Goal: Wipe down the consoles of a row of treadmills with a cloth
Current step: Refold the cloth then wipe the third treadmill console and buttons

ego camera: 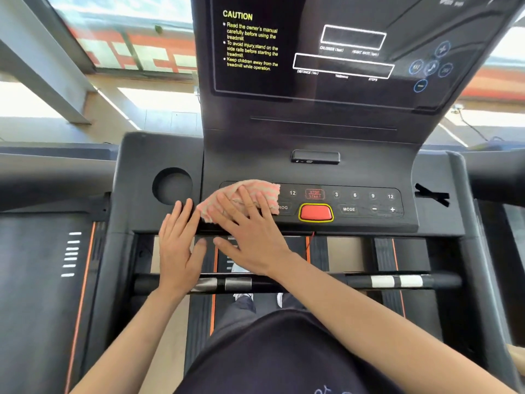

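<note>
Head view: right hand (250,231) presses cloth (241,199) beside "STOP START" (314,193) — "MODE" (349,209).

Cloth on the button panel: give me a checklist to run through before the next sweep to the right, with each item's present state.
1. Cloth flat under right hand: ok, palm and fingers press it on the button panel.
2. Left hand out of the sweep path: ok, it rests left of the cloth at the panel's front edge.
3. Path right free of objects: ok.
4. Red button in the path: not ok, a sweep could press it.
5. Treadmill off: cannot tell; display windows look blank.
</note>
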Action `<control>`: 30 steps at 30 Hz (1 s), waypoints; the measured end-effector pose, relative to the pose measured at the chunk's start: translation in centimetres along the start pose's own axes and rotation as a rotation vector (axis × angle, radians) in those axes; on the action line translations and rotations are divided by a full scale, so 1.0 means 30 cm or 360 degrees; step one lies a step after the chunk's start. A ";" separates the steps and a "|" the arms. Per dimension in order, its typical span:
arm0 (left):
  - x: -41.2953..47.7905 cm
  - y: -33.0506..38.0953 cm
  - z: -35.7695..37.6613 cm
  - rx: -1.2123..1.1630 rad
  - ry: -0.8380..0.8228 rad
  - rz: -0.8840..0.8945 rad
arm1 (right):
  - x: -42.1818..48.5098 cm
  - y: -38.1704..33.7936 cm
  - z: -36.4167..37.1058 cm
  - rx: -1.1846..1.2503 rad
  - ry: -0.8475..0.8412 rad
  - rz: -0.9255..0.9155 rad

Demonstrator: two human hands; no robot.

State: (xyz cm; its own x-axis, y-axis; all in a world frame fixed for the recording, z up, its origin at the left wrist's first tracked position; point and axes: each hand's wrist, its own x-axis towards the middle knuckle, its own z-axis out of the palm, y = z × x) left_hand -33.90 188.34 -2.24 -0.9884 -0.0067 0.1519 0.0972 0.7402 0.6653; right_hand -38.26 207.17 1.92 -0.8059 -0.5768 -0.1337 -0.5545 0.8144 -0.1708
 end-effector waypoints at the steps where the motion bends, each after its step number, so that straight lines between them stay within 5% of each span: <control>1: -0.004 0.003 0.004 -0.0028 0.0016 -0.0002 | -0.009 0.007 0.002 0.0014 -0.0004 -0.0043; 6: -0.016 0.057 0.008 -0.0172 0.0236 -0.0062 | -0.058 0.055 -0.004 0.0165 0.0034 -0.0236; 10: -0.005 0.138 0.013 -0.0079 0.0328 0.0243 | -0.122 0.092 -0.035 0.0554 0.0439 -0.0215; 14: 0.086 0.203 0.041 0.0286 -0.0163 0.0880 | -0.237 0.175 -0.023 0.0621 0.0875 0.0028; 17: 0.174 0.199 0.076 0.0822 -0.0501 0.1081 | -0.357 0.241 0.025 0.0570 0.0836 0.0188; 20: 0.212 0.170 0.079 0.0993 -0.0513 0.0877 | -0.465 0.295 0.078 0.0548 0.0626 0.0352; 26: 0.198 0.173 0.114 0.1028 -0.0161 0.0037 | -0.556 0.374 0.120 0.0643 0.0167 0.0580; 30: 0.187 0.219 0.153 0.0965 -0.0035 -0.0028 | -0.596 0.423 0.123 0.0604 0.0138 0.0689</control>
State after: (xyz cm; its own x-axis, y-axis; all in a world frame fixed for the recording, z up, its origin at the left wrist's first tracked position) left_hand -39.33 196.26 -0.38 -0.9920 -0.0133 0.1252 0.0033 0.9913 0.1317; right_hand -30.11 227.57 -1.45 -0.9656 -0.1757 -0.1917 -0.0701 0.8858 -0.4587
